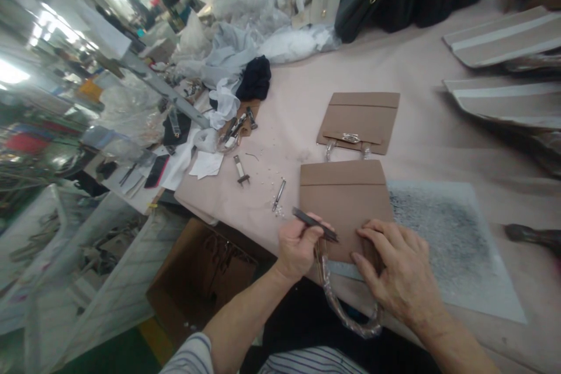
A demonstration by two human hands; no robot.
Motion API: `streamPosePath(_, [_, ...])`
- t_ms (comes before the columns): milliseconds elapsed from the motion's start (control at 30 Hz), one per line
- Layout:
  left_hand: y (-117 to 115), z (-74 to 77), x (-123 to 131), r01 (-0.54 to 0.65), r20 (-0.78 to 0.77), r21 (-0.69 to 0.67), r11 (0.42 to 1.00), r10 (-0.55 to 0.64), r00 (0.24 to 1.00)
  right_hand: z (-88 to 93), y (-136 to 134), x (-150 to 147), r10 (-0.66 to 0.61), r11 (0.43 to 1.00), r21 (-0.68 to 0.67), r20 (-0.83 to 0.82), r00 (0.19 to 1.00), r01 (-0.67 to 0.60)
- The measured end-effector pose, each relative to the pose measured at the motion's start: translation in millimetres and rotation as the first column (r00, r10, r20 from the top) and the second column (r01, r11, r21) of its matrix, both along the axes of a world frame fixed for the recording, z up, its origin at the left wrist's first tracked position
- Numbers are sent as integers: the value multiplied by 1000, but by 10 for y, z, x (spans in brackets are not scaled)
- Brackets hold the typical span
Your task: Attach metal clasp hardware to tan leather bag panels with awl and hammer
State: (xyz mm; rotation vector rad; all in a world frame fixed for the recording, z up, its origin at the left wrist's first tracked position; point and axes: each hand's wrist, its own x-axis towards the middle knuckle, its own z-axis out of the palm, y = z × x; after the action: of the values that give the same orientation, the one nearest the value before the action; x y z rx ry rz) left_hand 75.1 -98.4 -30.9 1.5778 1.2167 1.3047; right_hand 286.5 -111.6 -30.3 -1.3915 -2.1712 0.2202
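A tan leather handbag (344,198) lies flat on the table before me, its plastic-wrapped handle (339,307) hanging over the near edge. My left hand (298,248) is closed around a thin dark tool (314,224), whose tip rests on the bag's lower edge. My right hand (401,272) presses down on the bag's lower right corner, fingers bent and together. A second tan handbag (359,120) with a metal clasp lies just beyond the first.
A grey speckled mat (447,239) lies under and right of the bag. Small metal tools (279,194) and scraps lie left of it. Cloth, plastic bags and black bags pile up at the back. Striped flat pieces (504,41) lie at right. A cardboard box (201,269) sits below the table edge.
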Motion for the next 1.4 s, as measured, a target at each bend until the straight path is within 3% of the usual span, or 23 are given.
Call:
streamPosePath(33, [8, -10, 1, -43, 53, -63, 997, 46, 998, 2, 0, -1, -2, 1000, -4, 1, 1000, 2])
streamPosePath(100, [25, -16, 8, -19, 94, -88, 996, 27, 995, 5, 1, -4, -5, 1000, -5, 2, 1000, 5])
streamPosePath(200, [33, 14, 42, 61, 52, -34, 998, -59, 997, 2, 5, -4, -6, 1000, 7, 4, 1000, 6])
streamPosePath(533, [42, 143, 121, 114, -135, 63, 991, -105, 985, 1, 5, -10, -17, 1000, 17, -3, 1000, 17])
streamPosePath(933, [30, 128, 180, 109, -197, 133, 985, -82, 977, -4, 2, -15, -19, 999, 26, -24, 1000, 19])
streamPosePath(1267, [45, 124, 158, 132, -128, 27, 991, -128, 983, 27, 1, -24, -15, 999, 49, -28, 1000, 16])
streamPosePath(1400, [37, 116, 174, 97, -142, 58, 994, -88, 986, 16, 3, -19, -15, 999, 45, -27, 1000, 16])
